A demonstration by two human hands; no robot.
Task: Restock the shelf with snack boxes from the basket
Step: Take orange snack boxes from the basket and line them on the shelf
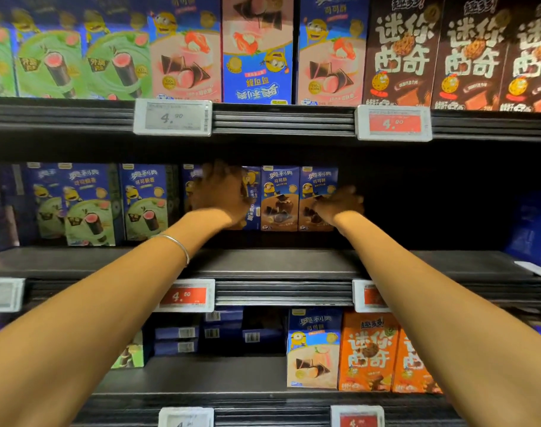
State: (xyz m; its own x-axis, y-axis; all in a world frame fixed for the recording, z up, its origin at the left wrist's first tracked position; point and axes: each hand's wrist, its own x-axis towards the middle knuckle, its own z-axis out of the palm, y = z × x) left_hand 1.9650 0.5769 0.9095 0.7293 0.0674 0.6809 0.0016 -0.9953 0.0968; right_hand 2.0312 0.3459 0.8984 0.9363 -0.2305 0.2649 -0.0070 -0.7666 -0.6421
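On the middle shelf (278, 263) stands a row of blue snack boxes with chocolate pictures (280, 198). My left hand (220, 192), blurred by motion, lies over the front of a blue snack box (253, 208) that is turned slightly, its side face showing, at the left end of that row. My right hand (340, 204) curls round the right edge of the rightmost chocolate box (317, 192). Both forearms reach in from below. No basket is in view.
Green-picture boxes (87, 204) fill the shelf's left part; its right part is dark, with a blue pack (531, 226) at the far right. Pink and brown boxes line the shelf above (281, 118). Orange boxes (367, 352) stand below. Price tags (186, 295) edge the rails.
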